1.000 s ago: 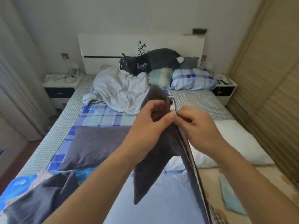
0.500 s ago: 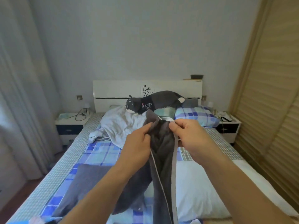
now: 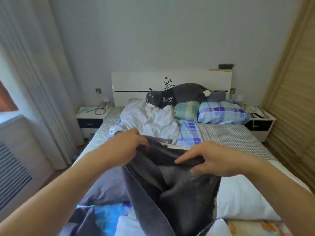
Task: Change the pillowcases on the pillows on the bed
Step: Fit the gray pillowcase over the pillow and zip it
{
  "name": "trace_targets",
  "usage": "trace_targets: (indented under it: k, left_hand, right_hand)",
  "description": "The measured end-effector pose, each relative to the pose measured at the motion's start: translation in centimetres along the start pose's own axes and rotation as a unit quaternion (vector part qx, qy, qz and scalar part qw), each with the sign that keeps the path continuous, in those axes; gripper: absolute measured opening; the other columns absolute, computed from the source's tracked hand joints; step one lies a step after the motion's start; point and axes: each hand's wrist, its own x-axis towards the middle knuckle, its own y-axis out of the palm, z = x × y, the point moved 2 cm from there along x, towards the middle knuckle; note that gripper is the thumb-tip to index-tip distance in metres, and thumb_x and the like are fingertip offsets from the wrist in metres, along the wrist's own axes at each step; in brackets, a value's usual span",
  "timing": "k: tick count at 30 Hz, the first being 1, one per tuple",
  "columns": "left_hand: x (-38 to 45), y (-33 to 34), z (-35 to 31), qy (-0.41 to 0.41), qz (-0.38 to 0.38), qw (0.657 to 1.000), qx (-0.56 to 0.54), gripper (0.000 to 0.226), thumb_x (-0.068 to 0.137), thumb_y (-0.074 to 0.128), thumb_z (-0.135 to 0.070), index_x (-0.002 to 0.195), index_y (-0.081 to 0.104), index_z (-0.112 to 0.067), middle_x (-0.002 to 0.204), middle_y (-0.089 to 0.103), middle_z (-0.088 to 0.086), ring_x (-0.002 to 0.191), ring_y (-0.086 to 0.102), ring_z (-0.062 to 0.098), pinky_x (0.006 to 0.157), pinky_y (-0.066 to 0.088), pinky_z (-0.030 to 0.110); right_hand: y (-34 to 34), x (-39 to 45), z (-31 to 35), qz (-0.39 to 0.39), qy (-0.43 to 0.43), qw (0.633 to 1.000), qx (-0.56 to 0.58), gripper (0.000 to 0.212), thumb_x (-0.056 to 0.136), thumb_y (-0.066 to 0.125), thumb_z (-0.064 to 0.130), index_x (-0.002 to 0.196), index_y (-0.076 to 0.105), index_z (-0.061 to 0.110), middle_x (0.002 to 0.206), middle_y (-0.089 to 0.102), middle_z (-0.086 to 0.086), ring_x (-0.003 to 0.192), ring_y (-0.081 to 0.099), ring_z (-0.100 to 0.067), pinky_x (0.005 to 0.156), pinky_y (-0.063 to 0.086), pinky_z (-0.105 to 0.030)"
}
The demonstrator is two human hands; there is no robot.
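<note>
A dark grey pillowcase [image 3: 172, 188] hangs in front of me over the bed [image 3: 226, 138]. My left hand [image 3: 126, 147] grips its upper edge on the left, and my right hand [image 3: 209, 160] pinches the upper edge on the right, holding the mouth spread wide. A bare white pillow [image 3: 242, 200] lies on the bed at the right, partly behind the case. A pillow in a grey case [image 3: 109, 186] lies at the left. Two checked pillows [image 3: 221, 113] sit by the headboard.
A grey plush dog [image 3: 180, 96] lies on the pillows, with a crumpled white sheet [image 3: 148, 121] in front of it. Nightstands stand at the left [image 3: 90, 118] and right [image 3: 259, 121]. Curtains hang along the left wall, and a slatted wardrobe lines the right.
My hands have moved apart and lowered, pulling the grey pillowcase's top edge from a bunched vertical fold into a wide opening. The view has tilted up toward the headboard.
</note>
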Motion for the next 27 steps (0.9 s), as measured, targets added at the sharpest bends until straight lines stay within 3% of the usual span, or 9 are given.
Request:
trace_targets:
  k: [3,5,8,13,19,21,23,25,27]
  left_hand:
    - [0.6,1.3,0.0,-0.045,-0.073,0.959,-0.269,0.062,0.093,0.041,0.006,0.13,0.064,-0.038,0.123,0.067,-0.011,0.116,0.062,0.019,0.102,0.048,0.032]
    - [0.5,1.5,-2.5,-0.041,-0.076,0.826,-0.556,0.052,0.096,0.043,0.01,0.128,0.067,-0.022,0.127,0.07,-0.003,0.122,0.062,0.018,0.109,0.046,0.037]
    - [0.7,1.4,-5.9,-0.072,-0.003,0.637,-0.768,0.036,0.101,0.046,0.0,0.131,0.063,-0.011,0.127,0.069,0.014,0.121,0.064,0.029,0.105,0.051,0.043]
    - [-0.4,0.8,-3.4,0.058,0.122,0.702,-0.7,0.041,0.09,0.067,0.001,0.127,0.067,-0.017,0.13,0.067,0.007,0.119,0.063,0.024,0.102,0.052,0.038]
    - [0.7,2.0,-2.6,0.093,0.101,0.935,-0.328,0.032,0.101,0.055,-0.01,0.103,0.071,-0.038,0.11,0.068,-0.014,0.11,0.061,0.011,0.106,0.045,0.044]
    - [1.2,2.3,-2.8,0.055,0.022,0.907,-0.416,0.027,0.103,0.051,-0.013,0.103,0.072,-0.029,0.112,0.07,-0.005,0.11,0.063,0.018,0.107,0.046,0.047]
    - [0.9,2.1,-3.7,0.028,0.002,0.773,-0.633,0.021,0.104,0.048,-0.009,0.102,0.069,-0.013,0.111,0.069,0.009,0.1,0.065,0.024,0.097,0.053,0.04]
    - [0.4,1.8,-5.0,0.014,0.005,0.643,-0.765,0.019,0.104,0.046,-0.008,0.097,0.064,-0.012,0.102,0.066,0.016,0.086,0.065,0.023,0.078,0.057,0.031]
    - [-0.2,1.9,-5.7,0.013,0.018,0.614,-0.789,0.01,0.1,0.054,-0.014,0.1,0.065,-0.015,0.104,0.067,0.015,0.085,0.065,0.021,0.074,0.058,0.027]
  right_hand:
    - [0.7,1.4,-0.6,-0.073,0.024,0.993,-0.092,0.063,0.099,0.047,0.006,0.132,0.051,0.059,0.119,0.054,0.017,0.109,0.049,0.004,0.085,0.036,-0.007]
    - [1.0,2.6,-0.1,-0.14,0.029,0.986,-0.085,0.069,0.094,0.041,-0.003,0.132,0.056,0.052,0.14,0.052,0.015,0.124,0.051,-0.011,0.099,0.04,-0.017]
    - [2.5,3.7,1.8,-0.196,0.0,0.965,0.176,0.052,0.09,0.042,-0.016,0.114,0.075,0.015,0.106,0.069,0.016,0.096,0.063,0.007,0.085,0.042,-0.005]
    - [1.3,2.4,-2.0,-0.339,0.11,0.844,0.4,0.045,0.069,0.034,-0.015,0.052,0.06,0.017,0.055,0.051,-0.003,0.057,0.045,-0.021,0.047,0.03,-0.025]
    - [1.3,1.4,-0.4,-0.284,0.053,0.8,0.526,0.025,0.084,0.043,-0.007,0.068,0.06,0.001,0.07,0.059,-0.011,0.068,0.055,-0.021,0.06,0.044,-0.03]
    - [1.9,1.2,0.9,-0.201,-0.016,0.913,0.355,0.004,0.091,0.064,0.011,0.093,0.068,0.01,0.088,0.067,-0.001,0.084,0.063,-0.009,0.074,0.05,-0.023]
    - [3.7,1.2,0.9,-0.113,-0.03,0.984,0.133,0.032,0.086,0.075,0.021,0.113,0.062,0.032,0.105,0.065,0.014,0.097,0.062,-0.001,0.083,0.049,-0.018]
    - [4.1,1.3,0.4,-0.13,-0.039,0.988,0.073,0.036,0.088,0.068,0.011,0.114,0.064,0.035,0.108,0.067,0.016,0.101,0.062,-0.001,0.088,0.049,-0.022]
    - [2.8,0.9,-0.5,-0.206,-0.011,0.956,0.21,0.038,0.089,0.059,-0.007,0.101,0.075,0.026,0.101,0.074,0.012,0.099,0.066,-0.001,0.088,0.048,-0.017]
